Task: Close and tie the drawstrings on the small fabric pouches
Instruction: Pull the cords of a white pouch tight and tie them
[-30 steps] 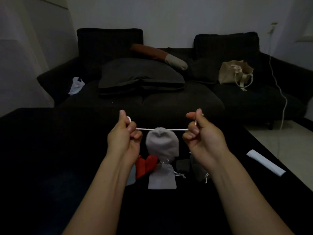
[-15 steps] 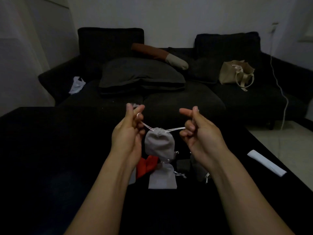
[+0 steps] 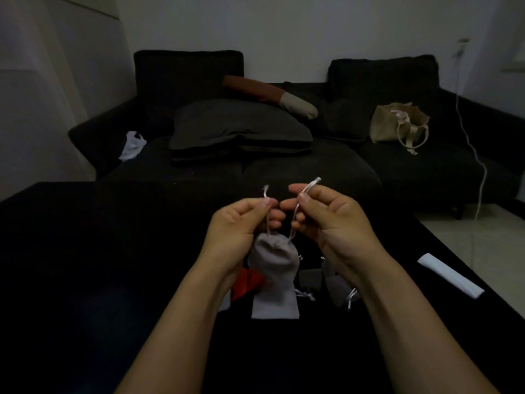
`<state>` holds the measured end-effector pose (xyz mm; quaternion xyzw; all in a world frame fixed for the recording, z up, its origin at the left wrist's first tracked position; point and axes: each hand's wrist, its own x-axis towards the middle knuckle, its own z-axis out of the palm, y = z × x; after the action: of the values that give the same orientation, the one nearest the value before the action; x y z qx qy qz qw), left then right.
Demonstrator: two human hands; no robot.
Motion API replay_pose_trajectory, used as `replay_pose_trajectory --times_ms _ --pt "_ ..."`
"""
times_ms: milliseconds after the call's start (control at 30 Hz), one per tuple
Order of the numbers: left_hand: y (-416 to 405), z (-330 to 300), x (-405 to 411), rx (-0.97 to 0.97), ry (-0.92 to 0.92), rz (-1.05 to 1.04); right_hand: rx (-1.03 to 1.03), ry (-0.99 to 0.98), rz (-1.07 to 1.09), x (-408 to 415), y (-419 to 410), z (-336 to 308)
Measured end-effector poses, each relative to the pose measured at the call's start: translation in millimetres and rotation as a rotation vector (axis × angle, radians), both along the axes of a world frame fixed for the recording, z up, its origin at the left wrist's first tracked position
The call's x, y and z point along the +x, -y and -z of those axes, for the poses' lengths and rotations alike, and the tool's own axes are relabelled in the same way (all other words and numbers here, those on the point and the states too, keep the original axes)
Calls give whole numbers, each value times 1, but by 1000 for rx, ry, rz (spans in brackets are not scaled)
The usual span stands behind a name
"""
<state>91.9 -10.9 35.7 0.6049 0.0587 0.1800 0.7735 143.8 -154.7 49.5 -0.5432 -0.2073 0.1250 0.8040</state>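
a cinched grey pouch [image 3: 274, 255] hangs directly beneath the left hand [image 3: 238, 226] and right hand [image 3: 332, 220], each pinching one upright drawstring end [image 3: 308, 187], close together, equally near.

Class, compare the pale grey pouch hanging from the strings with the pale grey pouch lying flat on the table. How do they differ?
The hanging pouch dangles upright from strings pinched by the left hand and right hand; the flat pouch lies untouched on the table. The hanging pouch's mouth is gathered; the flat pouch's mouth is hidden behind it. Both are pale grey fabric.
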Motion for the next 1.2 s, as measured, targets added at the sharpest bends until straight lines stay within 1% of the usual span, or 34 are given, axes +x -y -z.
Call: replay_pose_trajectory --times_ms 67,133,200,267,333,400,467,533,567,667,767,833,900,1067,1133,1200 --pt "0 3 -1 88 -58 59 -95 95 92 0 1 1" --pt "2 4 -2 159 -77 87 -125 197 154 0 3 -1" --pt "4 2 -4 188 -83 110 -122 300 183 1 6 -5" --pt "5 -2 -6 214 -105 171 -143 338 163 3 8 -8" --pt "5 -4 -9 253 -105 242 -197 334 124 4 8 -7" --pt "7 -5 -10 253 -95 276 -215 277 129 3 8 -3" --pt "11 -5 -8 167 -108 287 -215 207 141 3 9 -1" --pt "14 -6 -9 109 -124 315 -260 188 136 2 9 1" --pt "15 -6 -9 135 -115 318 -279 193 135 2 9 1" --pt "19 -4 -13 314 -59 276 -309 201 128 0 9 0" --pt "21 -2 -11 356 -63 221 -371 202 116 0 9 -1" --pt "21 -3 -10 319 -105 189 -370 170 141 0 9 0" --pt "20 -4 -8 244 -143 135 -326 106 147 2 10 0" --pt "20 -4 -7 54 -170 57 -156 -95 21 3 15 -1" --pt "18 -4 -7 -31 -170 23 -141 -117 -5 3 16 -2" --pt "16 -4 -6 -133 -147 -15 -168 -110 -31 2 16 -3"
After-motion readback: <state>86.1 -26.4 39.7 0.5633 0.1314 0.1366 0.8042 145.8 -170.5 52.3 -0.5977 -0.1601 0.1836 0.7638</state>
